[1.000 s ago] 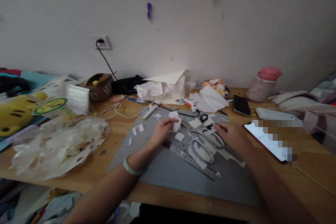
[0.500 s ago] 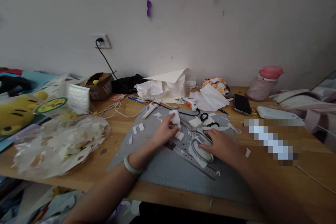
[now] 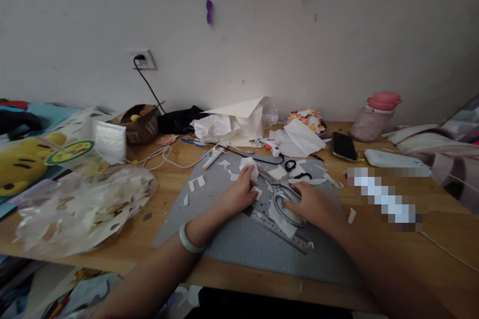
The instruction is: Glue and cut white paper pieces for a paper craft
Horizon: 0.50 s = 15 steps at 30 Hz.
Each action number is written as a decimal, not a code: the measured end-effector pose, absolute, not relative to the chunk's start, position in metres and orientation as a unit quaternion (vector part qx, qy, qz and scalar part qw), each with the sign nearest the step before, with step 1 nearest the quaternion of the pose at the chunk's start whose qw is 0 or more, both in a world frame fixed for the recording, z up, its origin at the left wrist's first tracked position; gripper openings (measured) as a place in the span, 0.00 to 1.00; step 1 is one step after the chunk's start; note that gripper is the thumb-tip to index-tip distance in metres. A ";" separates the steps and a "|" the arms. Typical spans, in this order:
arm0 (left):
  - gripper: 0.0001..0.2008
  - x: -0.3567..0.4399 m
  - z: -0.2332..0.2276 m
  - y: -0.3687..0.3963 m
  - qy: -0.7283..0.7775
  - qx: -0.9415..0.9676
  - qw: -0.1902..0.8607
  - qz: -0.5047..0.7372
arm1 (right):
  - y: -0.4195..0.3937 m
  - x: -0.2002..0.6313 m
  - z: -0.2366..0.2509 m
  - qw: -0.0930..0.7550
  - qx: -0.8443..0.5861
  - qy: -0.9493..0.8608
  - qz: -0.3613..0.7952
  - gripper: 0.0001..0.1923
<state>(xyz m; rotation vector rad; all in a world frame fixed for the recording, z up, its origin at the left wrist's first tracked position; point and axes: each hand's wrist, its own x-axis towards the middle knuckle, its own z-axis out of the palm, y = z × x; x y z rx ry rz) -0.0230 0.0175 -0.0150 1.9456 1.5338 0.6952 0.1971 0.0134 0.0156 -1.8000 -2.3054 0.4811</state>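
Forearms reach in from the lower edge of the head view and meet over the grey cutting mat (image 3: pixel 239 244) on the wooden table (image 3: pixel 172 179). The left hand (image 3: pixel 239 193), a pale bangle (image 3: pixel 189 239) on its wrist, is curled with fingers pinching a small white paper piece (image 3: pixel 250 167) held up just above the mat. The right hand (image 3: pixel 312 205) lies palm down, fingers closing on the handles of the scissors (image 3: pixel 284 204), which rest on the mat beside a metal ruler (image 3: pixel 280 232) and white paper scraps.
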 end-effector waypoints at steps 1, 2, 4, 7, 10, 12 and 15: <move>0.37 -0.023 -0.015 0.017 0.570 0.728 0.280 0.259 | 0.015 0.199 0.015 0.096 -0.609 -0.768 0.172 0.21; 0.37 -0.023 -0.016 0.017 0.567 0.728 0.283 0.260 | 0.017 0.200 0.015 0.105 -0.612 -0.762 0.185 0.21; 0.37 -0.023 -0.017 0.016 0.562 0.727 0.291 0.265 | 0.020 0.203 0.014 0.123 -0.614 -0.748 0.221 0.20; 0.39 -0.023 -0.018 0.016 0.563 0.718 0.306 0.272 | 0.024 0.207 0.012 0.151 -0.609 -0.727 0.280 0.17; 0.42 -0.023 -0.017 0.016 0.560 0.703 0.329 0.290 | 0.028 0.210 0.011 0.179 -0.595 -0.709 0.335 0.14; 0.43 -0.023 -0.015 0.016 0.557 0.696 0.341 0.299 | 0.030 0.213 0.010 0.200 -0.590 -0.692 0.365 0.14; 0.43 -0.022 -0.013 0.015 0.556 0.699 0.341 0.293 | 0.033 0.217 0.011 0.243 -0.597 -0.644 0.412 0.14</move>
